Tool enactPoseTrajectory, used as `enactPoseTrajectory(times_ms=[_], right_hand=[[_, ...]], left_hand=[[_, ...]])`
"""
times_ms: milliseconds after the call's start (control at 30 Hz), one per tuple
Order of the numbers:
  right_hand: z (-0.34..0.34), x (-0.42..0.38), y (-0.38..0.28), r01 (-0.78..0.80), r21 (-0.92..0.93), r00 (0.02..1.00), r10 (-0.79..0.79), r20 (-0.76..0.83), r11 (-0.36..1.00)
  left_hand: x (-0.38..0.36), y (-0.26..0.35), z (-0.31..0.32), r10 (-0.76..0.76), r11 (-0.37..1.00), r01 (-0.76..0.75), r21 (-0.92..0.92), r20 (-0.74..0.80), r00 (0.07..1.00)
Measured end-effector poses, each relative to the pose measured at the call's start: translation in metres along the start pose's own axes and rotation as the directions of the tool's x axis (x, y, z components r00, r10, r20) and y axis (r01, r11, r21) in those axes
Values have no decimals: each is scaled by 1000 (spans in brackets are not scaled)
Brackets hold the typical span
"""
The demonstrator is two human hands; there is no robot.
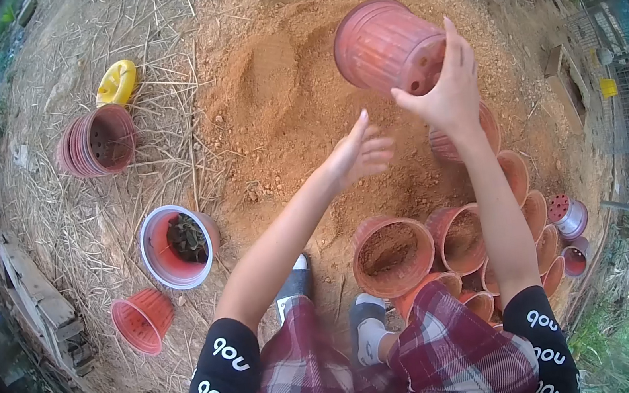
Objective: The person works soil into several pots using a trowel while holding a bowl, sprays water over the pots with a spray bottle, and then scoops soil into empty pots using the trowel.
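1. Head view: right hand (449, 93) grips the empty pot (387, 45) by its base, held tilted above the soil heap (276, 97).
2. Left hand (357, 154) spread, empty, near the pot. I'd steady the rim with it.
3. Filled pots (392, 254) sit below; keep clear.

A single head-worn camera looks steeply down, close over the person's knees and outstretched arms, onto the sandy ground (266, 82) ahead.
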State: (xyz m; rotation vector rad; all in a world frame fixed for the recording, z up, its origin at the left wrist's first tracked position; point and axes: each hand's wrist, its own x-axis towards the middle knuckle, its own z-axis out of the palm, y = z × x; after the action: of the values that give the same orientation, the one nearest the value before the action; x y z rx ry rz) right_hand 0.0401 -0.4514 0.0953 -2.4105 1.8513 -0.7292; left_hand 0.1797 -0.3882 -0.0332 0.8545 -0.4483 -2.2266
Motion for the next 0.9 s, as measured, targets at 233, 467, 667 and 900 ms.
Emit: enactPoseTrajectory(times_ms=[233,467,667,900], right_hand=[[25,-13,2,-32,-254,966,96,242,967],[-73,4,-58,19,-126,999,-14,39,992],[-164,-3,-120,101,-288,990,-126,-70,952],[-233,-43,-143,13,-291,990,-53,-130,957]], left_hand=[[-93,-25,-58,-75,983,129,133,-349,934],[-289,-37,-101,204,974,-223,43,-591,781],[-458,-91,-111,407,857,-499,132,-768,495],[-559,-163,-120,382,801,-574,170,-883,272]])
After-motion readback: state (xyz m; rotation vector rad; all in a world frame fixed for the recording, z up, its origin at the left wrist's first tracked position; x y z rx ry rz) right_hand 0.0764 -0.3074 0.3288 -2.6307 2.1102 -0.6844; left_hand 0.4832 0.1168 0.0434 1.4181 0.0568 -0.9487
